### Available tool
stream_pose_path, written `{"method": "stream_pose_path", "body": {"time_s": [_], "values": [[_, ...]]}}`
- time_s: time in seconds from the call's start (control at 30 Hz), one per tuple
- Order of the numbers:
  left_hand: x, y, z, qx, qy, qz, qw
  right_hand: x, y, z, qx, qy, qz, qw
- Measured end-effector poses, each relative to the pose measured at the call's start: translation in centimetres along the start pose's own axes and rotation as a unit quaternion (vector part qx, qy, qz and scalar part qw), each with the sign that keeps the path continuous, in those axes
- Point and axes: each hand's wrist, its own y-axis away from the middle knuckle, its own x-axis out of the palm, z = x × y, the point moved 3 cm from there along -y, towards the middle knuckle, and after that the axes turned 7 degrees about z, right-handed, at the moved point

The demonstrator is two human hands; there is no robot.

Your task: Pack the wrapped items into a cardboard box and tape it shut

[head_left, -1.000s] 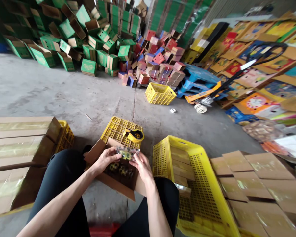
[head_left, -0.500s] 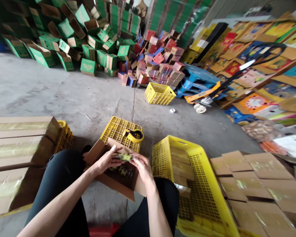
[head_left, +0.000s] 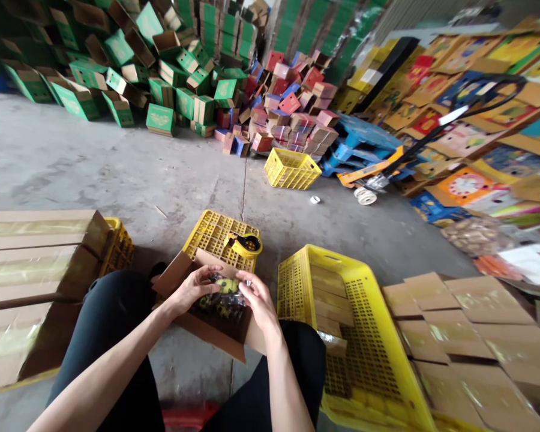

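Note:
Between my two hands is a clear plastic packet (head_left: 228, 286) with a yellow-green and black pattern; its contents are too small to make out. My left hand (head_left: 196, 290) pinches its left side, and my right hand (head_left: 256, 298) grips its right side. Both hands are over an open cardboard box (head_left: 212, 339) that stands between my knees with its flaps spread. More shiny packets with the same colours lie inside the box, partly hidden by my hands. Just beyond it, a yellow tape dispenser (head_left: 247, 245) rests on an upturned yellow crate (head_left: 207, 231).
At my right a yellow crate (head_left: 373, 288) holds several closed cartons, beside stacked taped cartons (head_left: 481, 324). More taped cartons (head_left: 31, 258) are at my left. Farther off stand another yellow crate (head_left: 292, 169), a pallet jack (head_left: 373, 174) and piles of green boxes (head_left: 161, 119).
The packet has tipped, so its patterned face now shows more toward me. My left fingers have shifted from under it to its left edge. The box stays in place.

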Motion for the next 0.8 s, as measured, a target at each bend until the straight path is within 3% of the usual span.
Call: {"method": "stream_pose_path", "body": {"time_s": [0.1, 0.23, 0.33, 0.43, 0.63, 0.73, 0.8], "values": [[-0.2, 0.1, 0.2, -0.001, -0.027, -0.008, 1.000, 0.0, -0.3, -0.9, -0.016, 0.098, 0.009, 0.995], [-1.2, 0.1, 0.4, -0.002, -0.033, -0.060, 0.998, -0.7, -1.0, -1.5, -0.068, 0.238, -0.038, 0.968], [-2.1, 0.0, 0.6, -0.017, -0.051, -0.093, 0.994, -0.6, -1.3, -2.0, -0.070, 0.417, -0.053, 0.905], [-2.6, -0.2, 0.8, -0.038, -0.091, -0.097, 0.990, 0.3, -1.2, -3.0, -0.036, 0.540, -0.026, 0.841], [-2.8, -0.5, 1.6, -0.050, -0.153, -0.077, 0.984, 2.7, -0.9, -4.1, 0.004, 0.598, 0.021, 0.801], [-2.9, -0.6, 1.9, -0.044, -0.148, -0.087, 0.984, 4.0, -1.2, -4.1, -0.004, 0.599, 0.087, 0.796], [-3.1, -0.7, 2.1, -0.036, -0.140, -0.092, 0.985, 4.7, -1.3, -4.6, 0.030, 0.601, 0.134, 0.788]]}}
